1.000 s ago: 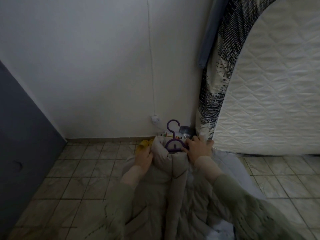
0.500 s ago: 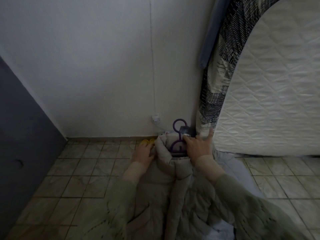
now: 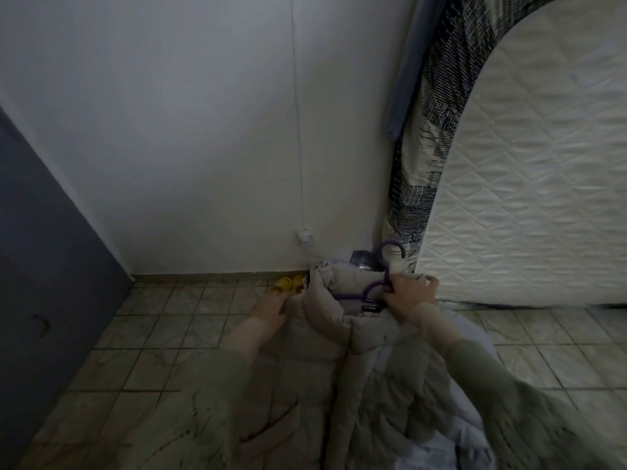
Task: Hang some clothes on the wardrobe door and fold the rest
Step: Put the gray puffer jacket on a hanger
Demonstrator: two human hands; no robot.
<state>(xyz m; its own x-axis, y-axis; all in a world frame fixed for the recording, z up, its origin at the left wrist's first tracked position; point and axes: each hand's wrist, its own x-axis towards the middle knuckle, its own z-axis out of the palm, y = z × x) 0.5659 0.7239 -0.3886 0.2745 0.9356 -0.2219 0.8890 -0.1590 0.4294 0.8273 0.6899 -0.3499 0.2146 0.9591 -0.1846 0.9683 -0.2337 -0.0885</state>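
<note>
A beige puffer jacket [image 3: 339,337] fills the lower middle of the head view, its collar raised toward the wall. A purple plastic hanger [image 3: 376,283] sits inside the collar, its hook [image 3: 392,249] sticking up. My right hand [image 3: 409,295] grips the hanger and the jacket's right shoulder. My left hand [image 3: 271,308] holds the jacket's left shoulder; its fingertips are hidden behind the fabric. A dark wardrobe door [image 3: 44,266] stands at the left edge.
A white quilted mattress [image 3: 529,184] leans upright at the right, with patterned bedding [image 3: 424,130] draped along its edge. Yellow slippers [image 3: 288,283] lie by the wall. A wall socket [image 3: 304,236] sits above the skirting. Pale fabric [image 3: 468,446] lies under the jacket on the tiled floor [image 3: 152,334].
The jacket's collar has opened wider and the hanger has shifted to the right with my right hand. My left hand has moved left and down along the shoulder.
</note>
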